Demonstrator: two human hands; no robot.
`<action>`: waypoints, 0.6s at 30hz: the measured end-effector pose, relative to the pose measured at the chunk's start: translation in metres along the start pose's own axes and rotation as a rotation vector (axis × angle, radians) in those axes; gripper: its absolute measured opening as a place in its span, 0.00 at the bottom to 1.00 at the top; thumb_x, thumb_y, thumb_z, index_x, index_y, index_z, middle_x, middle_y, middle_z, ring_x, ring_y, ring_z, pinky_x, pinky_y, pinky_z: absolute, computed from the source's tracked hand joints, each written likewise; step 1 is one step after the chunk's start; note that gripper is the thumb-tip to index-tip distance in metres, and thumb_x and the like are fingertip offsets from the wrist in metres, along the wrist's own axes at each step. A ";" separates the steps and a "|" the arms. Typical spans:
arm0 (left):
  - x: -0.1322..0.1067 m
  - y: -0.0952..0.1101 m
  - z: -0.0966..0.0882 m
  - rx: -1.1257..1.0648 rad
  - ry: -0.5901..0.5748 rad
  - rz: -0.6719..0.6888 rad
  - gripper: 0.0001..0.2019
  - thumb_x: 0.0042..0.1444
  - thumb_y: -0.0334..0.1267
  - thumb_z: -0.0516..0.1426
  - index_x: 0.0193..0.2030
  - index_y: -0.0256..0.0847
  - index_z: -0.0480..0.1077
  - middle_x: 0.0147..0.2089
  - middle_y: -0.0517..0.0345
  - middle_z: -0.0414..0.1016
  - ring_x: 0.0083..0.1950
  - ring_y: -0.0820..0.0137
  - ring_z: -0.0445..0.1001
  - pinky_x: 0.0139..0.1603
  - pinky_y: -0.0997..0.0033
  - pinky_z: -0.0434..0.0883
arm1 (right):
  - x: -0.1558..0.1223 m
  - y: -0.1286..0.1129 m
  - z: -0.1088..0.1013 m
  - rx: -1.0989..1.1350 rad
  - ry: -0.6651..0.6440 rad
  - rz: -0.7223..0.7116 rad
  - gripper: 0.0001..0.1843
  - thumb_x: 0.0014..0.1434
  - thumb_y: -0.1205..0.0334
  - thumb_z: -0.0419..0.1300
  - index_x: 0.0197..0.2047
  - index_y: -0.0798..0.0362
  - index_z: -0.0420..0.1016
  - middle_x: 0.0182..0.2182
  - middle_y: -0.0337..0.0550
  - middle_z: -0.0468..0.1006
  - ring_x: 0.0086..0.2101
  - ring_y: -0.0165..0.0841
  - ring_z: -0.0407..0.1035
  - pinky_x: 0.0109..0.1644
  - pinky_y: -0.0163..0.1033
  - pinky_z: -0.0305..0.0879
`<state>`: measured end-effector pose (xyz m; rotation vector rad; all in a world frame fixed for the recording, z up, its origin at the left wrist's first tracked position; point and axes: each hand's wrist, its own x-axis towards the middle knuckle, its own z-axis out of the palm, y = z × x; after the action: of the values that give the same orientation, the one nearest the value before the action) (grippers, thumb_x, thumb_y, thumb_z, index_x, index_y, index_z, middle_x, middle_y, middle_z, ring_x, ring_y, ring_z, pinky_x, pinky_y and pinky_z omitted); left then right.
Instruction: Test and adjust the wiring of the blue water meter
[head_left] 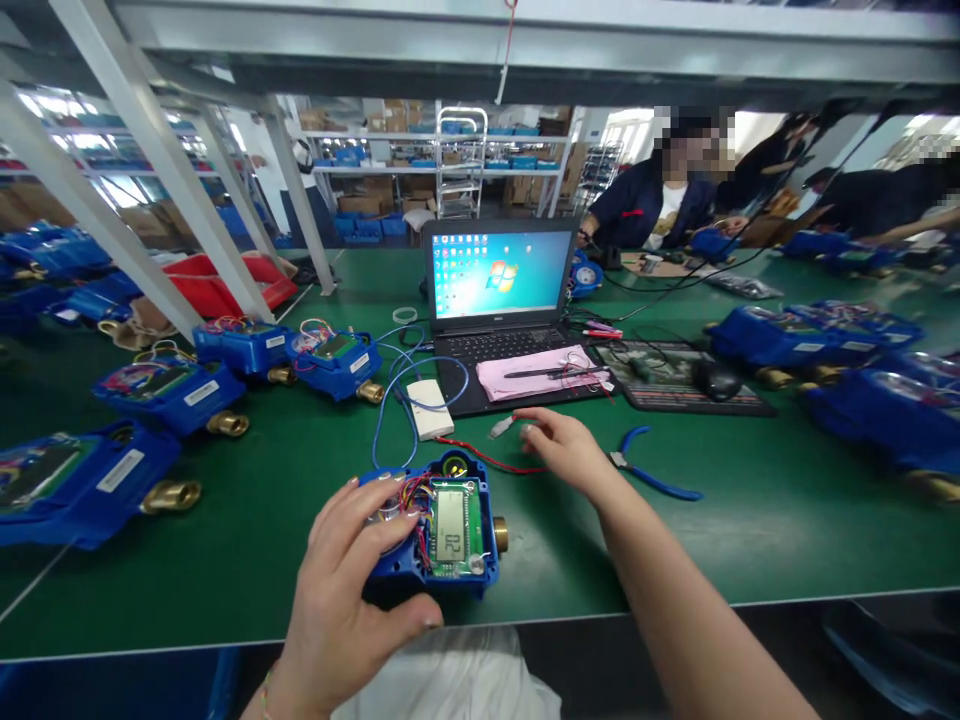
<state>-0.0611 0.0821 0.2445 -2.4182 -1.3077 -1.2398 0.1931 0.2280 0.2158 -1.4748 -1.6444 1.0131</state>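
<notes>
My left hand rests over the left part of an opened blue water meter near the table's front edge. Its fingers lie on top by the coloured wires, with the thumb along the near side. Inside the housing, a green circuit board carries a small LCD, and a brass fitting sticks out to the right. Above the table, my right hand pinches a cable with a whitish connector at its fingertips. A red cable runs from a white box to beneath that hand.
Behind stands an open laptop with pink cloth and pens on it. Blue-handled pliers lie right of my hand, a mouse beyond. More blue meters line both sides. Co-workers sit across the table; metal posts rise left.
</notes>
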 end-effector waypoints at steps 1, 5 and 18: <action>0.000 0.000 0.000 -0.002 0.001 -0.002 0.25 0.61 0.60 0.51 0.50 0.39 0.67 0.57 0.48 0.63 0.59 0.61 0.62 0.66 0.58 0.53 | 0.011 0.001 0.004 -0.026 -0.027 0.018 0.17 0.57 0.70 0.57 0.50 0.55 0.73 0.23 0.38 0.75 0.26 0.30 0.71 0.41 0.41 0.70; -0.003 -0.001 -0.002 -0.004 -0.007 -0.016 0.23 0.62 0.58 0.50 0.51 0.41 0.66 0.58 0.50 0.63 0.60 0.62 0.62 0.66 0.60 0.53 | 0.028 0.004 0.024 -0.044 -0.078 0.088 0.10 0.61 0.69 0.58 0.46 0.59 0.73 0.26 0.37 0.75 0.27 0.26 0.71 0.38 0.37 0.72; -0.001 0.007 -0.005 0.025 -0.001 -0.083 0.15 0.65 0.42 0.49 0.57 0.46 0.64 0.61 0.53 0.59 0.61 0.62 0.60 0.64 0.59 0.57 | 0.022 0.001 0.023 -0.474 0.061 -0.011 0.12 0.61 0.63 0.58 0.48 0.57 0.71 0.36 0.42 0.75 0.39 0.33 0.70 0.49 0.45 0.66</action>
<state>-0.0595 0.0748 0.2484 -2.3703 -1.4293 -1.2338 0.1707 0.2475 0.2046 -1.7716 -1.9313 0.5837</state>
